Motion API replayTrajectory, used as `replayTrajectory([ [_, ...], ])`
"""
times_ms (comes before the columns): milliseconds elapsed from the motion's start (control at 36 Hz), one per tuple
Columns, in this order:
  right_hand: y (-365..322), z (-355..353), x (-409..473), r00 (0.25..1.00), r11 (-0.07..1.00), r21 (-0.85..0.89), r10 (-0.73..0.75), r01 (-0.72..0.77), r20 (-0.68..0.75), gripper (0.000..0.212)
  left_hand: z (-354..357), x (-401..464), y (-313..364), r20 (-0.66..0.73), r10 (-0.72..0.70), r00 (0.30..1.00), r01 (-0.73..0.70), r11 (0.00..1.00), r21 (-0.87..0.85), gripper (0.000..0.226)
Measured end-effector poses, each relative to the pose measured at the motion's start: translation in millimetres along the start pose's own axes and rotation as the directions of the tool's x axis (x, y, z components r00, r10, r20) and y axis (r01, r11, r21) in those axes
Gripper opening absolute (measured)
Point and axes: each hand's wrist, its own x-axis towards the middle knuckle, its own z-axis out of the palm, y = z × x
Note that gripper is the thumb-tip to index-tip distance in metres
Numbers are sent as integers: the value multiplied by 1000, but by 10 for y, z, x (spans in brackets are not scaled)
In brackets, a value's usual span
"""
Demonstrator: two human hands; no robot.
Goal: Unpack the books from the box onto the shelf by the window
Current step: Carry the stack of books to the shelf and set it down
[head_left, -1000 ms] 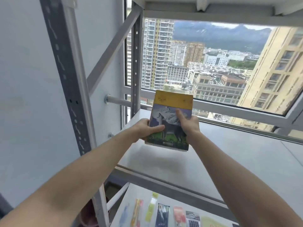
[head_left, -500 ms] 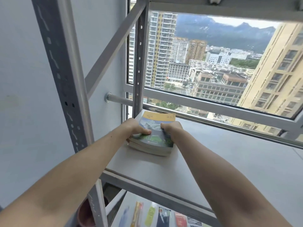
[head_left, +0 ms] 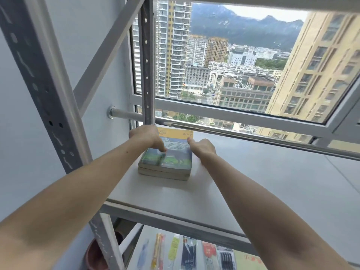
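Note:
A book [head_left: 175, 156] with a yellow top band and a mountain-and-horse cover lies flat on top of another book [head_left: 163, 174] at the back left of the grey shelf board [head_left: 253, 182], by the window. My left hand [head_left: 146, 136] covers the top book's left edge, with the thumb pressed on the cover. To the right of the book is my right hand [head_left: 203, 148], its thumb touching the right edge and its fingers hidden behind the hand. No box is in view.
Grey metal uprights stand at the front left [head_left: 39, 94] and back left [head_left: 148, 65] of the shelf. A steel rail [head_left: 253, 133] runs along the window behind it. Several flat packets [head_left: 187, 252] lie on the lower shelf, and a reddish pot [head_left: 93, 254] sits below left.
The book was held up in both hands, then lowered onto the stack. It now lies flat. My right hand has slid off its cover to the right side.

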Motion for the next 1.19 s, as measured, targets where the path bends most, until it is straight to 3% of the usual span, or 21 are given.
replayTrajectory([
  [222,702,-838,-147,984,995,-104,-11,-8,-179,34,-110,-118,914,-183,284,941,-250,950,186,48],
  [417,1660,-1831,-697,909,962,-247,0,-114,-417,29,50,-705,2185,-116,565,817,-531,816,229,33],
  [556,2411,-2526,-1299,840,950,-239,44,-203,-541,24,351,-1339,3063,-79,731,678,-709,678,196,42],
  [667,3186,-3150,-2033,758,904,-241,126,-354,-640,23,743,-2177,3907,-43,863,504,-851,504,145,31],
  [806,4246,-3843,-3117,656,785,-274,211,-555,-724,20,1338,-3518,4840,-2,956,293,-954,293,63,43],
  [972,5459,-4439,-4508,511,636,-212,332,-742,-793,22,2198,-5245,5635,109,992,67,-997,72,-42,37],
  [1194,6889,-4850,-6096,387,358,-227,480,-906,-787,14,3201,-7349,6414,298,941,-162,-987,-150,-62,26],
])
